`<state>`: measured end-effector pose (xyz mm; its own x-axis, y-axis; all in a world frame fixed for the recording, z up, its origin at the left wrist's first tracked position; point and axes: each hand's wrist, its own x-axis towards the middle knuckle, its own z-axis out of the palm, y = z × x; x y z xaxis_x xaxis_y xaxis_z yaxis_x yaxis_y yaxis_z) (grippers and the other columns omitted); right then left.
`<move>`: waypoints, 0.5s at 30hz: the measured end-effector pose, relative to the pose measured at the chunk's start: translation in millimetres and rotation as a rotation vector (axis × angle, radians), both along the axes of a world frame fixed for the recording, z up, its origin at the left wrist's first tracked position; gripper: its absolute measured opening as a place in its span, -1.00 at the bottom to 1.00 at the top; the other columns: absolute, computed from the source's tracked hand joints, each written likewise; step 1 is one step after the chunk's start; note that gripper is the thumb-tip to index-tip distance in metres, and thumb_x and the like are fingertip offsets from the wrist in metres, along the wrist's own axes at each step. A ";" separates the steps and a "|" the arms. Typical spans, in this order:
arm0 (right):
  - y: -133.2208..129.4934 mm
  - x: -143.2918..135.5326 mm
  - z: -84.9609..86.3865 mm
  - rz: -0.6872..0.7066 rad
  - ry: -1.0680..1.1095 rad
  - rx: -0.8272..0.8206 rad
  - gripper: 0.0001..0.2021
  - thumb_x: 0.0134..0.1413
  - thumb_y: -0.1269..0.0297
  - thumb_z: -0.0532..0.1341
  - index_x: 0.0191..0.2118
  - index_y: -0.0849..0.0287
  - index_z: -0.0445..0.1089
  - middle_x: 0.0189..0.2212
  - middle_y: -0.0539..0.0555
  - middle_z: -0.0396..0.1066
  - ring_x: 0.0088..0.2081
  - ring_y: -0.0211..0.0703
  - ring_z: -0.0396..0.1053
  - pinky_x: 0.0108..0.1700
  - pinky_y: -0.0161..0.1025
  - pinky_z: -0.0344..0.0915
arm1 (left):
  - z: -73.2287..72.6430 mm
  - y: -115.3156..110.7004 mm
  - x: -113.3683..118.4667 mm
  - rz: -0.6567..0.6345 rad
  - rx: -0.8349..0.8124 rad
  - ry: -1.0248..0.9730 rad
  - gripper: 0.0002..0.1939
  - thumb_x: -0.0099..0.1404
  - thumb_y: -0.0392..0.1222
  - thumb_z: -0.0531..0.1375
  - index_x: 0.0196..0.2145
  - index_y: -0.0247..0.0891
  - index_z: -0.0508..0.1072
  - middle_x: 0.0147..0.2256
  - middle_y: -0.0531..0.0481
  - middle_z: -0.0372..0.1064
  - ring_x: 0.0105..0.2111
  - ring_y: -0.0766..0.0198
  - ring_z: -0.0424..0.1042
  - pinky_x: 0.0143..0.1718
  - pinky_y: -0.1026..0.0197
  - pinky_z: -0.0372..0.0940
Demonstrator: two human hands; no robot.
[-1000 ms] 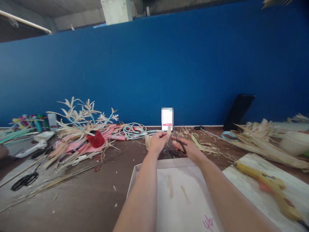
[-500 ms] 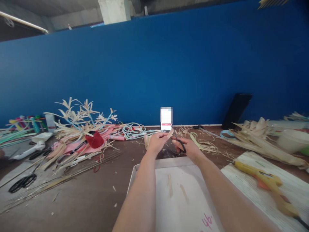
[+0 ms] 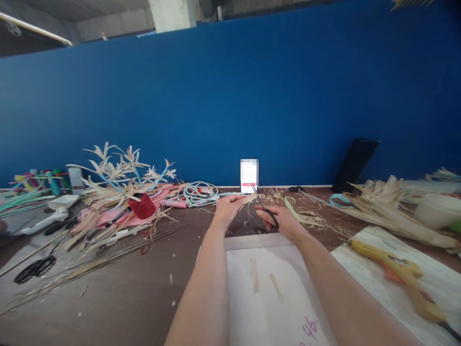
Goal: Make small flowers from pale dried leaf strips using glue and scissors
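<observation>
My left hand (image 3: pixel 228 210) pinches a pale strip of dried husk (image 3: pixel 249 197), whose end sticks out to the right of the fingers. Black-handled scissors (image 3: pixel 271 216) are in my right hand (image 3: pixel 283 220), fingers wrapped about the loops, blades pointing up and left beside the strip's end. Whether the blades touch the strip I cannot tell. Below both hands lies a white box lid (image 3: pixel 262 269) with two short husk pieces (image 3: pixel 254 276) on it and pink handwriting near its front.
Dried-husk flowers (image 3: pixel 126 166) and a red roll (image 3: pixel 142 206) are at left, with spare scissors (image 3: pixel 35 269). A lit phone (image 3: pixel 249 176) leans on the blue partition (image 3: pixel 230 96). At right lie a yellow glue gun (image 3: pixel 392 266) and husks (image 3: pixel 399 211).
My left hand has shifted slightly left with the husk strip, away from the right hand. The scissors stay in my right hand, and the gap between the hands is wider.
</observation>
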<state>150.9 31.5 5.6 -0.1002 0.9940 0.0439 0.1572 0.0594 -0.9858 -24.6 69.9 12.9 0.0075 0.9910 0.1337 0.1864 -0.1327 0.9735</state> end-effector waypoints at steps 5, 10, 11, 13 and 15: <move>-1.1 0.8 2.4 0.054 -0.027 -0.005 -0.48 -0.22 -0.01 0.28 -0.12 0.22 0.45 -0.71 -0.06 0.23 -0.62 -0.31 0.16 -0.56 -0.33 0.08 | -6.3 6.6 -4.8 -0.026 0.036 -0.081 -0.69 0.02 -0.08 0.20 -0.29 -0.26 0.52 -0.49 0.04 0.39 -0.61 0.46 0.15 -0.56 0.36 0.07; -2.0 0.0 3.4 0.091 -0.064 -0.003 -0.47 -0.19 0.01 0.28 -0.09 0.25 0.43 -0.72 -0.07 0.21 -0.62 -0.32 0.14 -0.55 -0.33 0.09 | -7.4 10.8 -8.0 0.081 0.054 -0.133 -0.69 0.03 -0.07 0.20 -0.29 -0.28 0.51 -0.50 0.04 0.37 -0.63 0.48 0.15 -0.58 0.38 0.09; -2.2 -0.3 3.6 0.094 -0.073 0.000 -0.47 -0.19 0.02 0.28 -0.09 0.26 0.43 -0.72 -0.07 0.21 -0.62 -0.32 0.14 -0.55 -0.32 0.09 | -7.3 11.2 -8.7 0.089 0.064 -0.140 -0.69 0.03 -0.07 0.19 -0.29 -0.29 0.51 -0.50 0.04 0.37 -0.62 0.48 0.15 -0.58 0.38 0.10; -2.5 -0.4 4.3 0.098 -0.084 0.007 -0.46 -0.20 0.02 0.28 -0.09 0.27 0.43 -0.72 -0.07 0.21 -0.63 -0.31 0.15 -0.55 -0.32 0.10 | -6.9 11.6 -10.0 0.095 0.078 -0.138 -0.69 0.04 -0.07 0.19 -0.28 -0.30 0.51 -0.51 0.04 0.36 -0.62 0.47 0.17 -0.58 0.38 0.11; -2.4 0.2 4.8 0.098 -0.087 0.015 -0.45 -0.20 0.01 0.28 -0.09 0.28 0.43 -0.73 -0.07 0.21 -0.63 -0.31 0.15 -0.55 -0.32 0.11 | -6.2 11.2 -10.8 0.065 0.078 -0.096 -0.70 0.04 -0.06 0.19 -0.30 -0.30 0.51 -0.53 0.04 0.35 -0.60 0.46 0.19 -0.57 0.38 0.12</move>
<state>151.1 29.0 10.4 -0.2012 0.9785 0.0455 0.2346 0.0932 -0.9676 -35.4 81.1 6.7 -0.0727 0.9755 0.2075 0.1033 -0.1996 0.9744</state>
